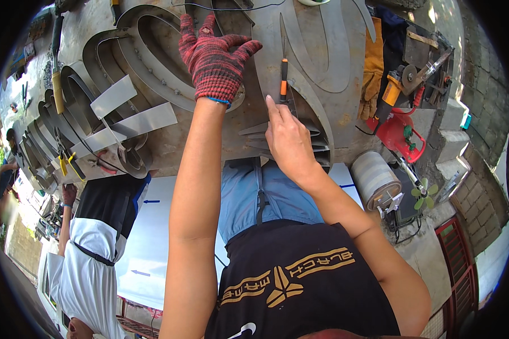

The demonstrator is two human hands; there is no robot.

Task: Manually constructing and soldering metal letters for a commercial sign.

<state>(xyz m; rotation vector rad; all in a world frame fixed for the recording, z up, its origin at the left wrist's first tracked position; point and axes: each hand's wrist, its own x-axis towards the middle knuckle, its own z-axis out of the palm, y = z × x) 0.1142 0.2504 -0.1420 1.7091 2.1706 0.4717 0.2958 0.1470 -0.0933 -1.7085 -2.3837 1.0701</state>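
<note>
My left hand [216, 62], in a red and black knit glove, has its fingers spread at the edge of the curved sheet-metal channel shapes [152, 51] on the metal worktable. Nothing shows in its grasp. My bare right hand [288, 135] is near the table's front edge, fingers curled and pressed together; whatever it may hold is hidden. Just beyond its fingertips lies an orange and black screwdriver-like tool [284, 79] with a thin shaft. Several grey metal strips [257, 137] lie beside and under this hand, next to a flat curved metal piece [316, 107].
Two flat metal strips [147, 120] and yellow-handled pliers [68, 161] lie to the left. Leather work gloves [372, 73], an angle grinder [391, 93] and a red plastic stool-like piece [398, 135] are at the right. A co-worker in a white shirt [93, 243] stands at my left.
</note>
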